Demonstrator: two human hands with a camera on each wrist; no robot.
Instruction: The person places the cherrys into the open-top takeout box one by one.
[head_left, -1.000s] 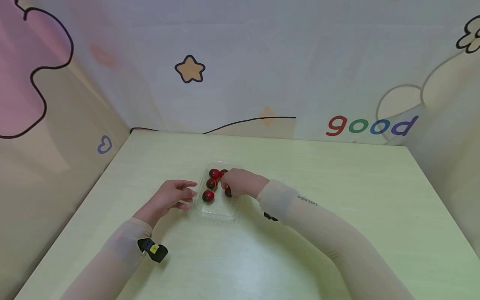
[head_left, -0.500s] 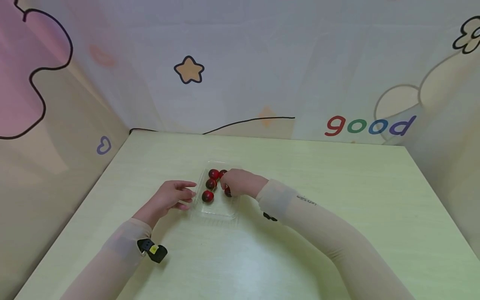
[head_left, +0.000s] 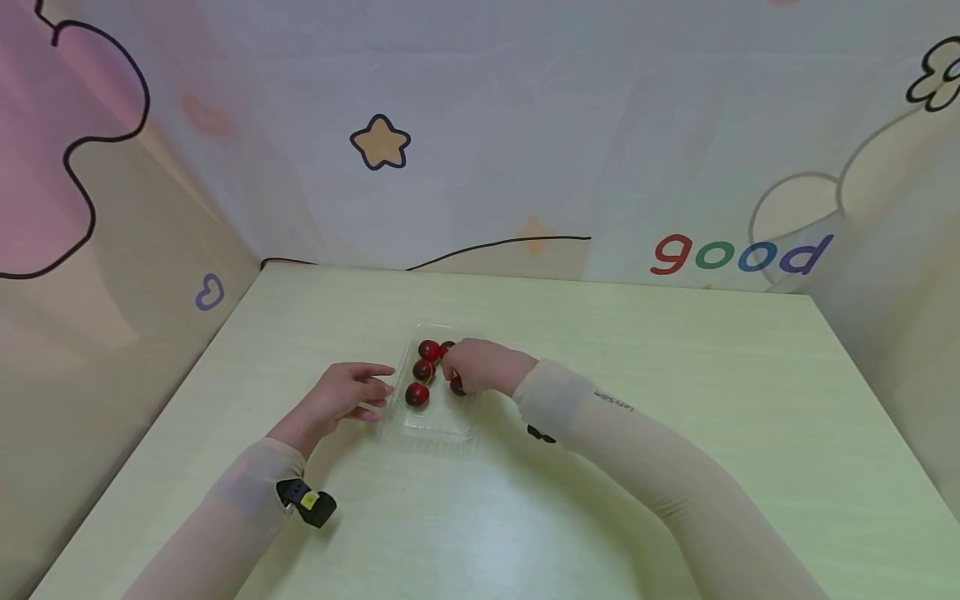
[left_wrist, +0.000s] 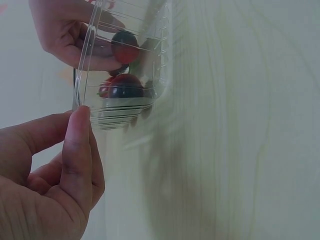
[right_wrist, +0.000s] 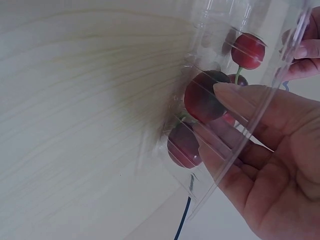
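A clear plastic container (head_left: 435,423) holds several dark red cherries (head_left: 417,395), some with green stems. My right hand (head_left: 483,365) reaches down into it from the right, hiding part of its far right side. In the right wrist view, the thumb and fingers pinch a dark red cherry (right_wrist: 202,100) behind the clear wall; another cherry (right_wrist: 184,145) lies just below. My left hand (head_left: 347,392) is at the container's left side with fingers loosely extended and apart. In the left wrist view, its fingertips (left_wrist: 79,117) touch the rim.
The container stands on a pale greenish wood-grain table (head_left: 637,350). A light fabric backdrop (head_left: 480,150) printed with a star, a heart and the word "good" closes off the back and sides. A small black camera (head_left: 317,506) sits at the left wrist.
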